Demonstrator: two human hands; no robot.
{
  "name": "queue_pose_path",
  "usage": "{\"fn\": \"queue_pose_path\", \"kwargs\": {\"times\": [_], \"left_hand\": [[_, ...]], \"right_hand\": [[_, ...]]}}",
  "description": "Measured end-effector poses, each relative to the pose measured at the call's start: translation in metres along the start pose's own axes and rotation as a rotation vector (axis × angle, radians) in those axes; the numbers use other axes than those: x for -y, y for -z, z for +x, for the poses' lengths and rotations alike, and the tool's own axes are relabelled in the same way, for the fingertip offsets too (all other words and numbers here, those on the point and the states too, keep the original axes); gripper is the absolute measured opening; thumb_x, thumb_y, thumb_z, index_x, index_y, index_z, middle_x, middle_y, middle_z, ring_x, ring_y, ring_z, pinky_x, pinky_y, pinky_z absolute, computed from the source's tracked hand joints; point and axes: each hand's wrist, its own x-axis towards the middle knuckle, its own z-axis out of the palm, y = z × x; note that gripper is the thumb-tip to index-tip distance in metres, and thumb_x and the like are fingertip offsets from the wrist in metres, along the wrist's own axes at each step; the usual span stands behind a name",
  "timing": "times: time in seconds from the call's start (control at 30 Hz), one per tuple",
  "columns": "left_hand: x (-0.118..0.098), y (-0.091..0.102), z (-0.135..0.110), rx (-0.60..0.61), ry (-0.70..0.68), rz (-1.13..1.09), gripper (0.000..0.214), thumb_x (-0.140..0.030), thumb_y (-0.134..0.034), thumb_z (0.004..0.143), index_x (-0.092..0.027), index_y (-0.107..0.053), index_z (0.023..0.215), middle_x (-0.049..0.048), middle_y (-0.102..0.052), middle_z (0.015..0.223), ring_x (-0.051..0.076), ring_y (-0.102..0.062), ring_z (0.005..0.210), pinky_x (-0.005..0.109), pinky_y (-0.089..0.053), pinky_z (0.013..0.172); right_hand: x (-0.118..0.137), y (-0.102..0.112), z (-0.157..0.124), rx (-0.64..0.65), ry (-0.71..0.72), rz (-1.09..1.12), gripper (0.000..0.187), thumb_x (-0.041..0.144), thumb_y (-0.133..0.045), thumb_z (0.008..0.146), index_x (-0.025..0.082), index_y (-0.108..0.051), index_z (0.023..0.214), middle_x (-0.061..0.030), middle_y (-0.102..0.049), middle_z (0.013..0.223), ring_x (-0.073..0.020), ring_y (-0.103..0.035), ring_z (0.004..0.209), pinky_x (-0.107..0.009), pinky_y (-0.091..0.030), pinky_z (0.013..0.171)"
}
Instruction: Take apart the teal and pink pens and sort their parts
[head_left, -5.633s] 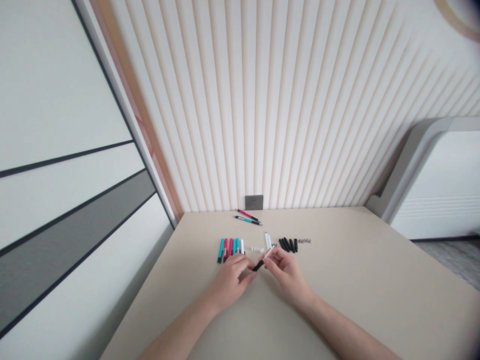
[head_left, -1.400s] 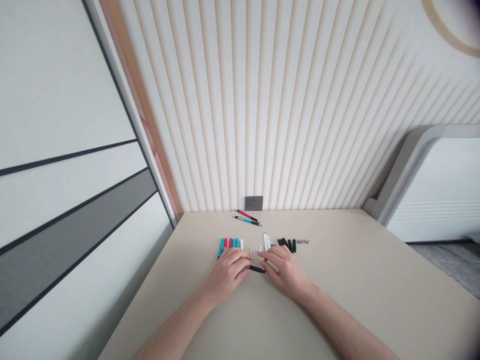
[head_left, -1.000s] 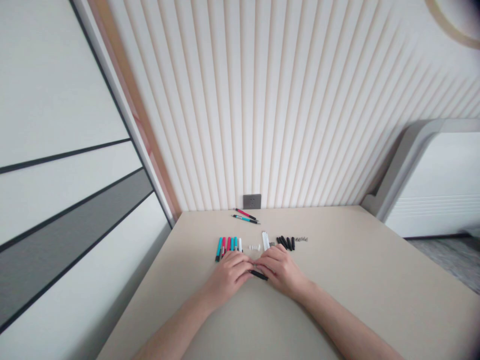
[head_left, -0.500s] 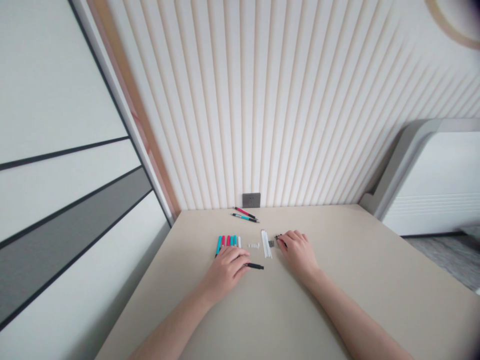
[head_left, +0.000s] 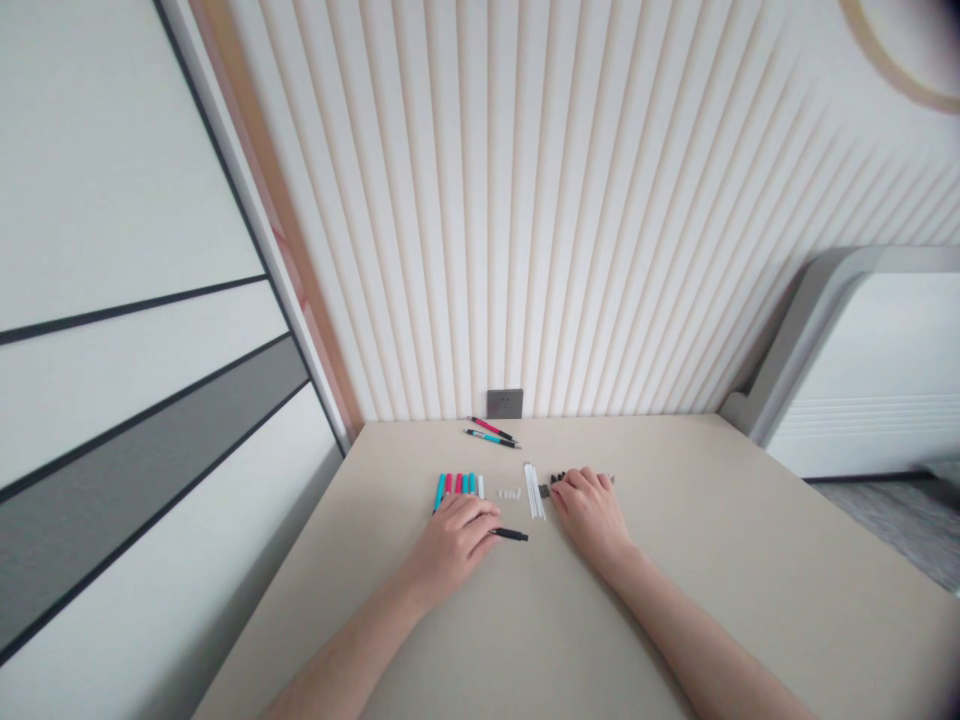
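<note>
Two hands lie on the desk (head_left: 720,570): left hand (head_left: 452,545) open, just beside a black marker (head_left: 513,534); right hand (head_left: 590,513) over black pen parts (head_left: 558,479), grip unclear.

no writing can be read anywhere: any print on the two pens (head_left: 491,432) or the row of markers (head_left: 459,486) is too small and blurred to make out.
</note>
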Motion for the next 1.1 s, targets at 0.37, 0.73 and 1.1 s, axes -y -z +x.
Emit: {"fn": "queue_pose_path", "kwargs": {"times": [0.37, 0.73, 1.1], "left_hand": [[-0.0006, 0.0014, 0.0007, 0.012, 0.0, 0.006, 0.009, -0.018, -0.062, 0.088, -0.02, -0.064, 0.097, 0.0048, -0.066, 0.101, 0.021, -0.061, 0.097, 0.04, -0.048, 0.091], [-0.0002, 0.0015, 0.0, 0.026, 0.011, -0.003, 0.01, -0.016, -0.061, 0.089, -0.02, -0.063, 0.098, 0.0043, -0.065, 0.102, 0.02, -0.06, 0.098, 0.04, -0.047, 0.092], [0.0002, 0.0016, -0.0003, 0.023, -0.003, 0.004, 0.01, -0.017, -0.061, 0.089, -0.02, -0.064, 0.098, 0.005, -0.065, 0.102, 0.02, -0.061, 0.097, 0.04, -0.048, 0.091]], "right_hand": [[-0.0039, 0.0055, -0.0022, 0.0, -0.031, 0.023, 0.022, 0.023, -0.049, 0.095, 0.025, -0.071, 0.095, -0.0065, -0.065, 0.095, -0.0218, -0.053, 0.093, -0.034, -0.029, 0.081], [0.0002, 0.0048, -0.0027, -0.005, 0.004, 0.039, 0.02, 0.021, -0.053, 0.092, 0.027, -0.072, 0.098, -0.0067, -0.063, 0.108, -0.0227, -0.051, 0.099, -0.036, -0.031, 0.084], [-0.001, 0.0075, -0.0037, 0.018, -0.036, 0.045, 0.023, 0.02, -0.053, 0.092, 0.028, -0.07, 0.105, -0.0062, -0.062, 0.112, -0.0221, -0.051, 0.103, -0.036, -0.031, 0.09]]}}
